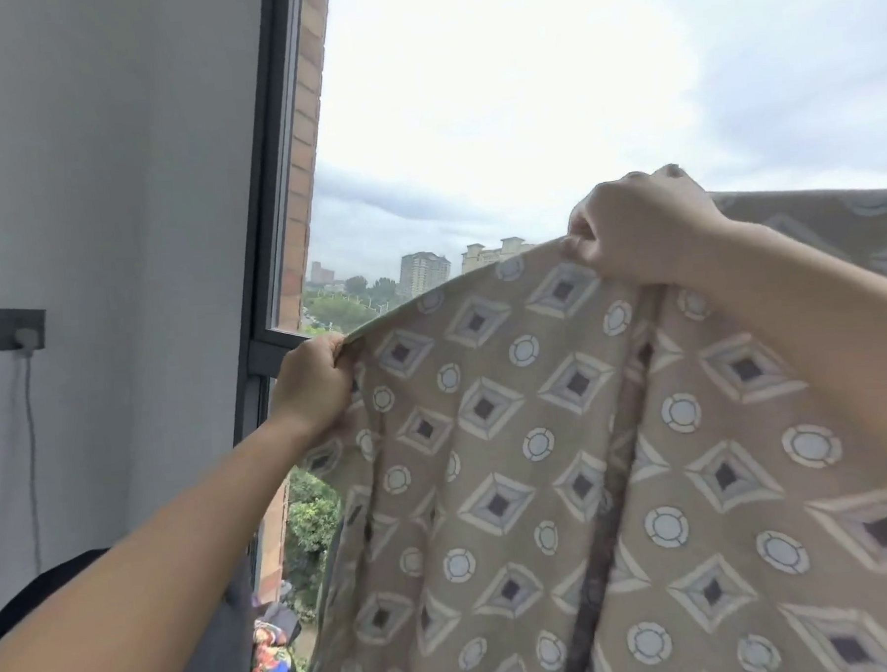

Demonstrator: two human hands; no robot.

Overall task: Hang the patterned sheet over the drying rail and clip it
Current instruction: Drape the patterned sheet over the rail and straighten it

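The patterned sheet [530,465] is beige with grey diamonds and pale circles, and it fills the lower right of the head view, hanging in folds in front of the window. My left hand [313,389] pinches its upper left corner at the window frame's height. Higher up and to the right, my right hand [636,228] grips the sheet's top edge in a closed fist. Behind that hand, more of the sheet stretches off to the right. No drying rail and no clip show in this view.
A dark window frame [264,191] runs up the middle, with a brick wall edge [307,137] just outside. On the grey wall at left sits a socket with a white plug [17,330] and cable. Colourful cloth [268,658] lies low beside the sheet.
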